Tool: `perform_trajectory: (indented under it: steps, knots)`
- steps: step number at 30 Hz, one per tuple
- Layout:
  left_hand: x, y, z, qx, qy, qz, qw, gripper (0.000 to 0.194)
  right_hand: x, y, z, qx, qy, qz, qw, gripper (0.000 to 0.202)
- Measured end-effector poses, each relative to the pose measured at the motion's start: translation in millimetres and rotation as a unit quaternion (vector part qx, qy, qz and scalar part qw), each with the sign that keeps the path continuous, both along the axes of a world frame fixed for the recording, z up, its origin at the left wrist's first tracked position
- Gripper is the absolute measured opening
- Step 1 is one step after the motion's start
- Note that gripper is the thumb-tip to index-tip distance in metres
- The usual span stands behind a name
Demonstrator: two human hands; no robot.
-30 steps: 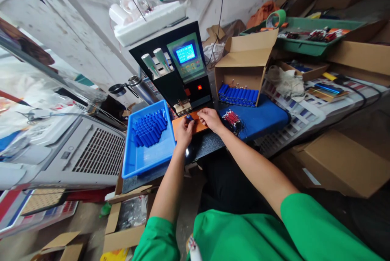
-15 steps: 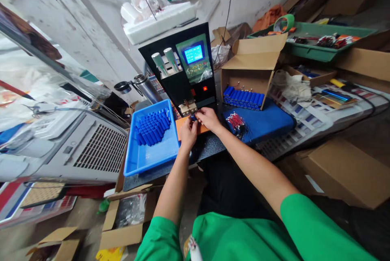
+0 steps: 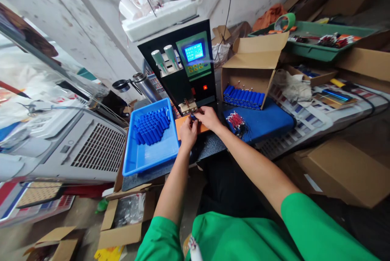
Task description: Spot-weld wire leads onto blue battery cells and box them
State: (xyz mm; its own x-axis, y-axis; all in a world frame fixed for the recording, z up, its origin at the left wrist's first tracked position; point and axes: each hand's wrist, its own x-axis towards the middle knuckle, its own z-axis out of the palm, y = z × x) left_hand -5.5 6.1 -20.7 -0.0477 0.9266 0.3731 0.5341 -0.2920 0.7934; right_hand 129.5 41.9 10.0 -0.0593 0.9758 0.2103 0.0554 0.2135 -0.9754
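My left hand [image 3: 188, 131] and my right hand [image 3: 207, 118] meet at the front of a black machine [image 3: 179, 90] with a lit blue screen [image 3: 194, 52]. Between their fingertips is a small blue cell [image 3: 193, 117], partly hidden, just below the machine's metal electrodes [image 3: 188, 106]. Both hands pinch it above an orange block [image 3: 202, 128]. To the left, a blue tray [image 3: 146, 163] holds many blue cells [image 3: 152, 127]. A bunch of red and black wires [image 3: 236, 122] lies on the blue surface to the right.
An open cardboard box [image 3: 256, 57] with blue wired cells stands right of the machine. A metal flask [image 3: 146, 86] is behind the tray. A green tray [image 3: 317, 49] with wires and tape sits at the back right. Open boxes [image 3: 122, 228] lie on the floor.
The view has shifted slightly. Both hands stay at the electrodes with the cell, almost unmoved. A faint wisp now shows beside the screen.
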Motion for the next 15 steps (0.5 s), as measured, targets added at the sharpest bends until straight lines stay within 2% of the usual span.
perform_trajectory:
  steps: [15]
  knots:
    - [1.6,-2.8,3.0,-0.007,0.013,0.004,1.0,0.023,4.2,1.2,9.5,-0.009,-0.016,0.016,1.0,0.018]
